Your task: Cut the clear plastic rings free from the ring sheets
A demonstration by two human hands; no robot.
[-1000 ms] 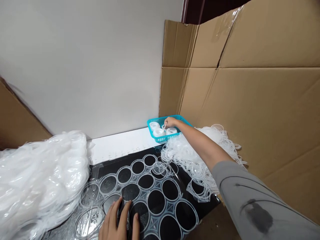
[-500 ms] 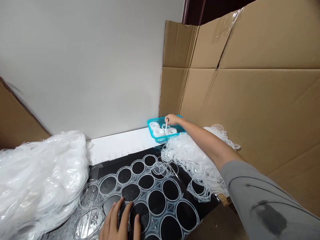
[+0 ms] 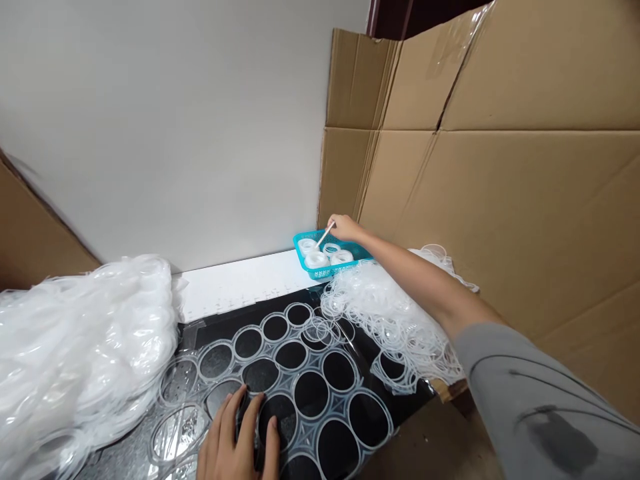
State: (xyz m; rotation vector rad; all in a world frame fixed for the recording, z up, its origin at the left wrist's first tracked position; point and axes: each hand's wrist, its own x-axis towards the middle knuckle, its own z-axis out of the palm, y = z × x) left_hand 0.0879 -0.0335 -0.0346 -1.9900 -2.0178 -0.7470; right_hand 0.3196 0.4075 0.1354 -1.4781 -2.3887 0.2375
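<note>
Right hand (image 3: 344,228) pinches a thin stick (image 3: 325,235) above the teal basket (image 3: 327,268), which holds white rolls (image 3: 317,259) against the wall. Left hand (image 3: 239,445) lies flat, fingers spread, on the clear ring sheet (image 3: 305,380) over the black mat (image 3: 220,327). Loose rings (image 3: 385,313) are heaped just beside the basket; plastic sheets (image 3: 75,353) are piled at left.

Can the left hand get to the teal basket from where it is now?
Probably not without shifting: the left hand lies flat on the ring sheet close by, while the basket sits far back, where the right hand already is.
</note>
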